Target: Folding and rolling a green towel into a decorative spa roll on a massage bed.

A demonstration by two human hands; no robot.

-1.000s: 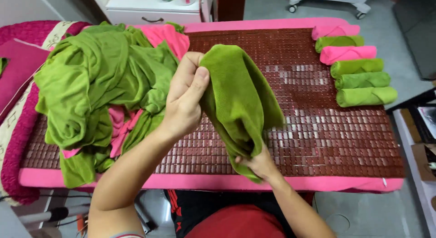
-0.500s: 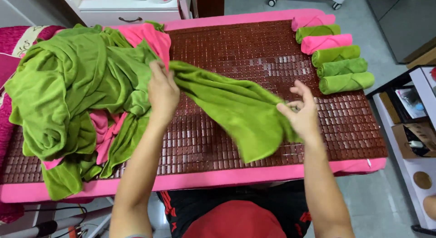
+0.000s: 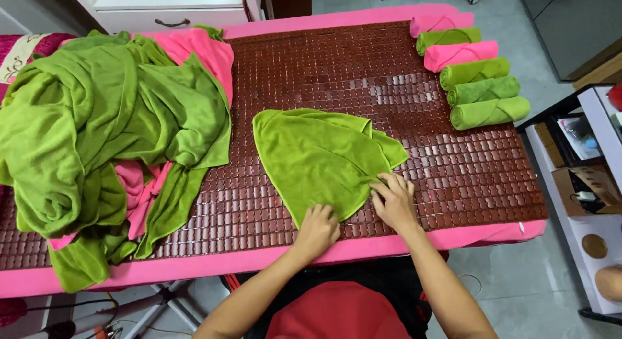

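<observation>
Both hands down on a green towel (image 3: 317, 159), lower middle of the frame.

Left hand (image 3: 317, 229) and right hand (image 3: 394, 202) lie flat on its near edge, grip open, nothing clutched. It's spread on the beaded-mat table (image 3: 363, 67); rolled towels (image 3: 476, 73) upper right, cloth heap (image 3: 110, 138) left.

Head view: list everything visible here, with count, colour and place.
flat towel: one, green, spread on the mat's near middle
rolled towels: six, two pink and four green, in a row at the mat's far right
towel pile: one heap, green and pink, loose on the left
mat: one, dark red-brown tiles, covering the table top
table cover: one, pink, showing along the edges
cabinet: one, white, beyond the table
shelf unit: one, at right, holding small items
left hand: on the flat towel's near edge
right hand: fingers pressing its near right edge
</observation>
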